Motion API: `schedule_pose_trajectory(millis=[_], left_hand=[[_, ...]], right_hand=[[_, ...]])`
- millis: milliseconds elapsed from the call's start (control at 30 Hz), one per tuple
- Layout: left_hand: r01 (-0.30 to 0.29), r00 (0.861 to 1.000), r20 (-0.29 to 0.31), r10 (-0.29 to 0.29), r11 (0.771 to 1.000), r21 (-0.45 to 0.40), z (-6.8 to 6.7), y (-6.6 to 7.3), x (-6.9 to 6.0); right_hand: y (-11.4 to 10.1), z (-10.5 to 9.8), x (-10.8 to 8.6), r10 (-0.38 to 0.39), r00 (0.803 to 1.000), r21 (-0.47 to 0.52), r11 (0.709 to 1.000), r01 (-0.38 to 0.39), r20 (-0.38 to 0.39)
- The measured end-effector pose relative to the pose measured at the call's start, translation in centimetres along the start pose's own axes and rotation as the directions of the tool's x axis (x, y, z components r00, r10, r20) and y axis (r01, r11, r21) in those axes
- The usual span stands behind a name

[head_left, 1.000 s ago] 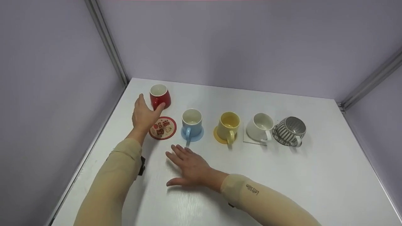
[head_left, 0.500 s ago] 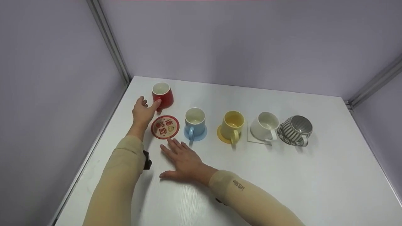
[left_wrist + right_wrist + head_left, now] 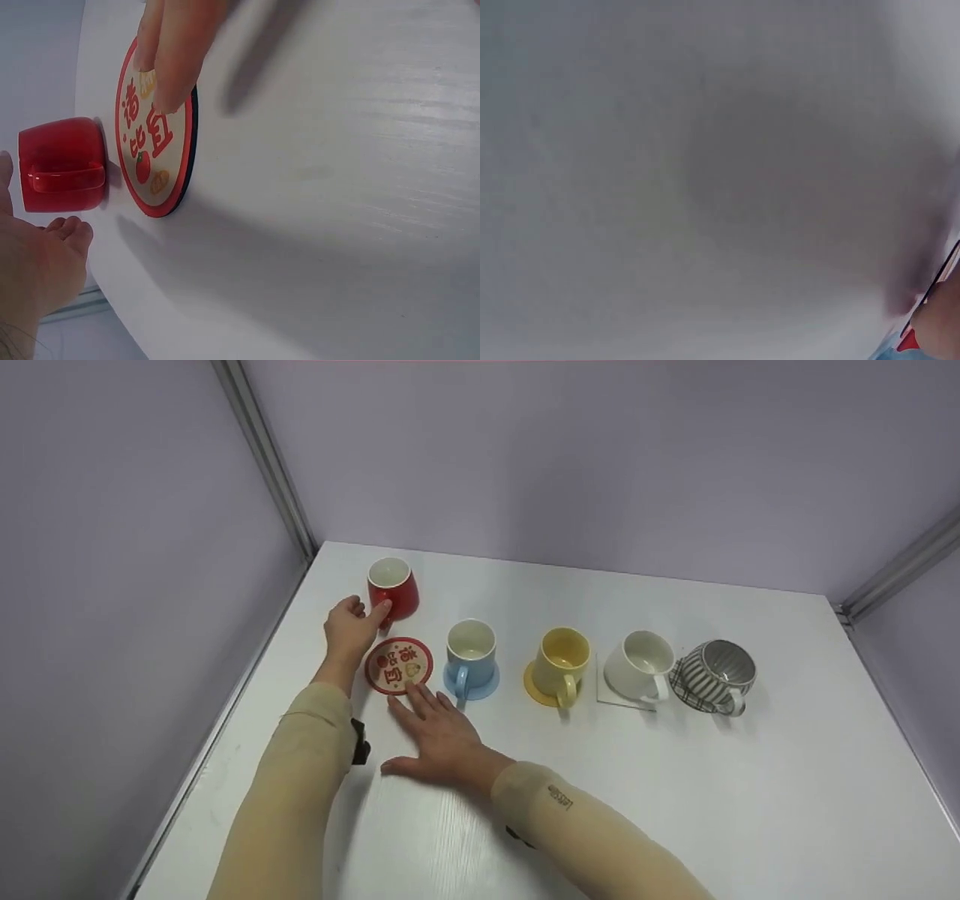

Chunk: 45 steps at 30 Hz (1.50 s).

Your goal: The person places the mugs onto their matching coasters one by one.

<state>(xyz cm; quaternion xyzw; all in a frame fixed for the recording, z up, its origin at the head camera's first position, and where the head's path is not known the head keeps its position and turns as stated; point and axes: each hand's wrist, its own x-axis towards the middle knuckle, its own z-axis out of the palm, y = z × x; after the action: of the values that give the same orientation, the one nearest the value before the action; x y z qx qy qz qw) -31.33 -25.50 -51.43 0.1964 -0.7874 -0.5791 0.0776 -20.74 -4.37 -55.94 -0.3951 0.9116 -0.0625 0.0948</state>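
A red mug (image 3: 394, 594) with a white inside stands upright at the back left, its handle (image 3: 67, 178) facing the near side. My left hand (image 3: 351, 631) is beside it, fingers loosely bent at its left and thumb near the handle; in the left wrist view no finger goes through the handle. In front of the mug lies a round red-rimmed coaster (image 3: 399, 665) with printed characters. My right hand (image 3: 444, 742) is spread out flat, fingertips (image 3: 171, 94) over the coaster's near edge; whether they touch it I cannot tell. The right wrist view is mostly blurred table.
To the right, a blue mug (image 3: 472, 649), a yellow mug (image 3: 559, 660), a white mug (image 3: 637, 667) and a grey striped mug (image 3: 712, 671) stand in a row on coasters. Walls (image 3: 562, 457) enclose the white table (image 3: 675, 810) at the back and sides.
My left hand's fingers have bent and its thumb has come in toward the red mug's handle. My right hand has slid forward and left to the coaster. The view has shifted slightly.
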Motion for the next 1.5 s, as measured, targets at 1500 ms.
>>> schedule_pose_trajectory(millis=[1500], left_hand=[[-0.007, 1.000, -0.005, 0.007, 0.999, 0.035, 0.9, 0.0, 0.8]], right_hand=[[-0.3, 1.8, 0.7, 0.087, 0.996, -0.005, 0.996, -0.087, -0.026]])
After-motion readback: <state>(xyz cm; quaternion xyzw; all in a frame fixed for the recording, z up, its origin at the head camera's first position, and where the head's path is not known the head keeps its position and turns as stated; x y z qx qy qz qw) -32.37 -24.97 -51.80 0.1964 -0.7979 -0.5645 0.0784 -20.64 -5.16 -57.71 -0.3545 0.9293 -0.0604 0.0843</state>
